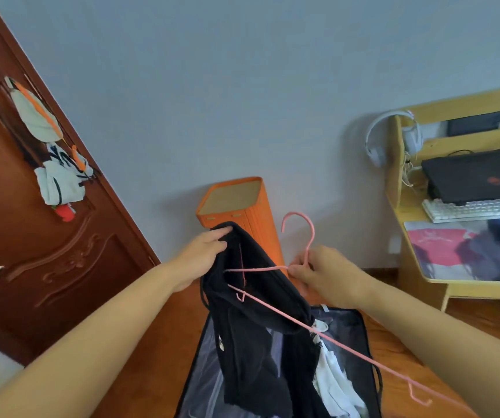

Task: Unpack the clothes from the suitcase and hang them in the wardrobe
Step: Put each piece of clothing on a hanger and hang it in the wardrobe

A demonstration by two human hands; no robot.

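A black garment point(260, 333) hangs in mid-air over an open black suitcase point(203, 384) on the floor. My left hand point(203, 257) grips the garment's top edge. My right hand point(324, 276) pinches a pink wire hanger point(303, 236) at the base of its hook. One arm of the hanger lies inside the garment's opening, and the other arm slants down to the lower right. White clothing point(336, 384) lies in the suitcase beneath the garment. No wardrobe is in view.
An orange box-shaped bin point(260, 206) stands against the grey wall behind the garment. A brown wooden door point(31, 236) with bags hung on it is at the left. At the right, a yellow desk point(417, 276) carries a laptop, keyboard and headphones. The floor is wooden.
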